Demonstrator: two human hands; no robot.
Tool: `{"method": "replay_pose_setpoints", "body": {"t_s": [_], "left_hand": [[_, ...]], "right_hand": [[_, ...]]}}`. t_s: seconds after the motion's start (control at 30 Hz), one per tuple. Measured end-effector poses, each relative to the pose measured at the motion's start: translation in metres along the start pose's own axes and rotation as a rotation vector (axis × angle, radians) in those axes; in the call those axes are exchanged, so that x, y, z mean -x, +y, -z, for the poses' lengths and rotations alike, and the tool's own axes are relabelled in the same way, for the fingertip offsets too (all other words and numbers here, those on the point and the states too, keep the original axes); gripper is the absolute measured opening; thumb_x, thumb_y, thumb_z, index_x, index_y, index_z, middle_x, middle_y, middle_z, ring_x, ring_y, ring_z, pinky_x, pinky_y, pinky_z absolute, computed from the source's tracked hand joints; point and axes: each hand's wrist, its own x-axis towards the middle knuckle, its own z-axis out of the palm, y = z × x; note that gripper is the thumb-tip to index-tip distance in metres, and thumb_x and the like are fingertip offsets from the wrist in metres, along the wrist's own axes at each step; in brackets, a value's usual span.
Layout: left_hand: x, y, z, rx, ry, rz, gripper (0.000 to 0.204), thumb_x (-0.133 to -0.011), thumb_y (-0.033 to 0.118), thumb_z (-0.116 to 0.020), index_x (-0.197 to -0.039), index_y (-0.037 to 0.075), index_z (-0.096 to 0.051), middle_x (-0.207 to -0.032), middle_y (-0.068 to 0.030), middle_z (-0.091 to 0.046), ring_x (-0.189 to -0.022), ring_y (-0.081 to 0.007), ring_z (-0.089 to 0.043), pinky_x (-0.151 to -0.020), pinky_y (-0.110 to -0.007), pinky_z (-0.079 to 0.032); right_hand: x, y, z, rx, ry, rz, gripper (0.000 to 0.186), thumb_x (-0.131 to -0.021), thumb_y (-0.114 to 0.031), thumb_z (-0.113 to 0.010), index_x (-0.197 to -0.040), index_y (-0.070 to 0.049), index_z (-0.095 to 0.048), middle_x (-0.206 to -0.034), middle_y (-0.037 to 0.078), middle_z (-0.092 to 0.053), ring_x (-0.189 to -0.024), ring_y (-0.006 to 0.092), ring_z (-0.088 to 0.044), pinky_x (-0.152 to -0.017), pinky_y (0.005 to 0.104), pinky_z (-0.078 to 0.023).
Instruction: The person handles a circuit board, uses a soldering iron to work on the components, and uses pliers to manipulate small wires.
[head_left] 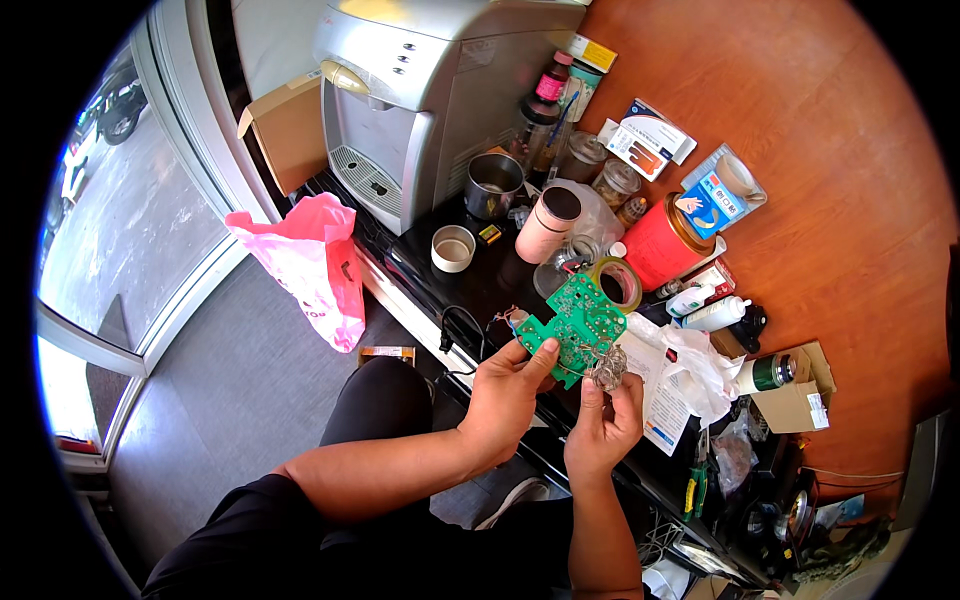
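Observation:
My left hand (503, 402) pinches the near left edge of a green circuit board (572, 326), thumb on top. The board is held tilted above the black counter, its face dotted with solder joints. In my right hand (606, 425), thumb and fingers are closed on a loose, tangled coil of thin silvery wire (608, 369). This coil lies against the board's near right corner, and a strand seems to run over the board; its end is too small to make out. Thin coloured wires show at the board's left edge.
Behind the board stand a roll of tape (617, 284), a pink tumbler (548, 225), a white cup (453, 248), a metal mug (493, 185) and a red canister (664, 243). A water dispenser (405, 110) is at the far left. Green-handled pliers (697, 483) lie right of my right hand.

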Motion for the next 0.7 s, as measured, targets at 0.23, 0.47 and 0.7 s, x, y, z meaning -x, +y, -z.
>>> {"method": "replay_pose_setpoints", "body": {"t_s": [0.23, 0.47, 0.7], "left_hand": [[0.0002, 0.0033, -0.0003, -0.022, 0.011, 0.004, 0.019, -0.099, 0.023, -0.061, -0.109, 0.008, -0.070, -0.097, 0.0028, -0.070, -0.083, -0.0048, -0.058, -0.077, -0.025, -0.047], [0.0007, 0.0041, -0.0006, -0.041, 0.011, 0.006, 0.020, -0.099, 0.024, -0.061, -0.109, 0.009, -0.070, -0.099, 0.0030, -0.070, -0.085, -0.0046, -0.059, -0.078, -0.025, -0.047], [0.0010, 0.0043, -0.0010, -0.043, 0.010, 0.009, 0.020, -0.099, 0.024, -0.061, -0.109, 0.009, -0.070, -0.099, 0.0028, -0.070, -0.085, -0.0047, -0.059, -0.078, -0.025, -0.047]], "right_hand": [[-0.0011, -0.0006, 0.0039, 0.100, 0.020, 0.053, 0.009, -0.086, -0.003, -0.072, -0.091, 0.001, -0.065, -0.090, 0.009, -0.060, -0.077, 0.0200, -0.058, -0.061, 0.0291, -0.045], [0.0027, -0.0009, 0.0036, -0.010, 0.015, -0.043, 0.009, -0.086, -0.003, -0.072, -0.091, 0.001, -0.066, -0.091, 0.009, -0.060, -0.078, 0.0197, -0.059, -0.063, 0.0289, -0.045], [0.0031, 0.0041, 0.0041, -0.011, 0.011, -0.040, 0.007, -0.092, -0.001, -0.065, -0.096, 0.005, -0.065, -0.095, 0.004, -0.056, -0.079, 0.0102, -0.052, -0.067, 0.0231, -0.041]]}}
